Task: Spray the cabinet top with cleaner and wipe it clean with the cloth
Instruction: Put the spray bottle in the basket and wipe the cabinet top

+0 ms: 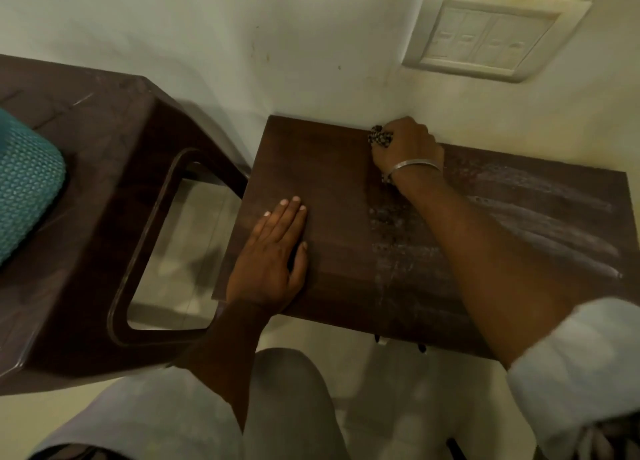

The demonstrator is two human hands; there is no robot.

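Observation:
The dark brown cabinet top [332,182] stands against the wall. Its right half carries whitish streaks and droplets; the left half looks plain. My right hand [408,148] is at the back edge by the wall, gripping a bunched dark patterned cloth [380,135] that pokes out past the fingers and presses on the wood. A metal bangle circles that wrist. My left hand [273,252] lies flat on the front left part of the top, fingers straight. No spray bottle shows in the head view.
A dark brown plastic chair [104,189] stands close to the cabinet's left side, with a teal textured cushion [24,179] on its seat. A white switch plate [491,37] sits on the wall above. Pale floor tiles and my knees are below.

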